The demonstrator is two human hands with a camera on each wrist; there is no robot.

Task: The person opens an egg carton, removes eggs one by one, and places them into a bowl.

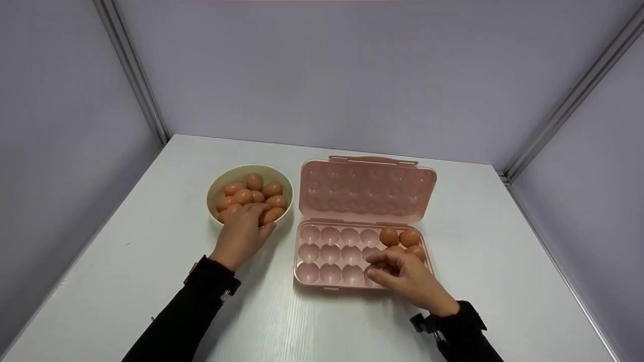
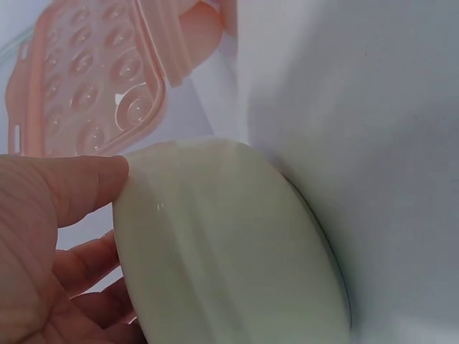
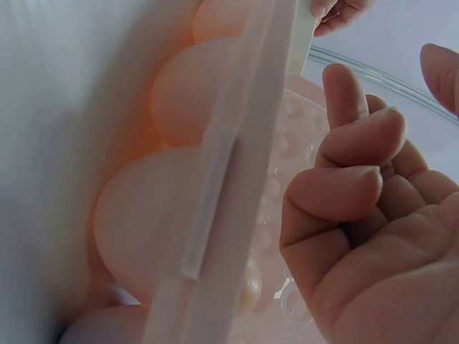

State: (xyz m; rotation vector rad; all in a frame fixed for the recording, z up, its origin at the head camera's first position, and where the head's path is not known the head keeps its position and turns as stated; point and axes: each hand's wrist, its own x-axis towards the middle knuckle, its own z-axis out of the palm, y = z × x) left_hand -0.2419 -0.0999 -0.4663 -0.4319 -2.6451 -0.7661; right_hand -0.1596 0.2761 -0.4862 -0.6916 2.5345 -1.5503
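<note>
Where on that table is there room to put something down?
The table is bare left of the bowl, right of the egg box, and between the black sleeves. It's crowded at the bowl, with the left hand over its eggs, and at the box's right end, under the right hand.

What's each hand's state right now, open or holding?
Left hand: fingers at the eggs in the bowl; grip can't be told.
Right hand: open, loosely curled, empty, over the carton.

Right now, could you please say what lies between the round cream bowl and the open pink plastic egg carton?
In the head view, a narrow, bare strip of white tabletop lies between the round cream bowl and the pink plastic carton.
</note>
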